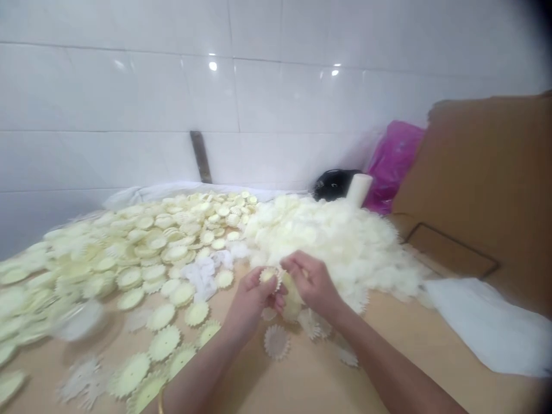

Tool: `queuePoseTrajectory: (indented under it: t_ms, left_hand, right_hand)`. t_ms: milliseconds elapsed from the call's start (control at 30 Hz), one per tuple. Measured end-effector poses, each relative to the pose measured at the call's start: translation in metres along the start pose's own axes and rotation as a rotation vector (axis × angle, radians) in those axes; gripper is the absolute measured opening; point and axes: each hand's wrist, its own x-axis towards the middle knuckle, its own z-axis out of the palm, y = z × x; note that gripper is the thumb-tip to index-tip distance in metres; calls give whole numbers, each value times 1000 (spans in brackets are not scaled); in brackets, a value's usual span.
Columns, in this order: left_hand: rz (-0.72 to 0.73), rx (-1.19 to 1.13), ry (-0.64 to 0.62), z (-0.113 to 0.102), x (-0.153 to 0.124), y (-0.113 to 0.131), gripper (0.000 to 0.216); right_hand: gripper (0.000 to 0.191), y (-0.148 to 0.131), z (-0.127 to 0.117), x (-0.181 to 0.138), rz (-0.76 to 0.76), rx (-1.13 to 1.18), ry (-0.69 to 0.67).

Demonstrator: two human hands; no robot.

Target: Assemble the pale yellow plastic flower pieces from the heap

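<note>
My left hand [254, 294] is closed on a small pale-yellow disc with a toothed edge [269, 275], held up over the middle of the table. Close beside it, my right hand [314, 286] has its fingers pinched together near the disc's right edge; what they hold, if anything, is too small to make out. A yellowish translucent piece [293, 303] shows just below the right fingers, and I cannot tell whether it is held. Under the hands, a thin whitish toothed disc [276, 342] lies on the tabletop.
To the left spreads a big heap of yellow toothed discs [129, 277]. Behind my hands rises a pile of whitish thin discs [323, 230]. On the right stand a cardboard box [478, 172], a white sheet [491, 328], a magenta bag [394, 161] and a white roll [359, 188].
</note>
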Motion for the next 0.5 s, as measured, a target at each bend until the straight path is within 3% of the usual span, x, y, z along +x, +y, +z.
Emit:
queuePoseTrajectory:
  t_ms: [167, 500]
  left_hand:
    - [-47, -73, 18, -3, 0, -5, 24]
    - [-49, -59, 91, 1, -6, -4, 28]
  right_hand:
    - [19, 4, 3, -4, 6, -6, -2]
    - [15, 1, 3, -6, 61, 59, -147]
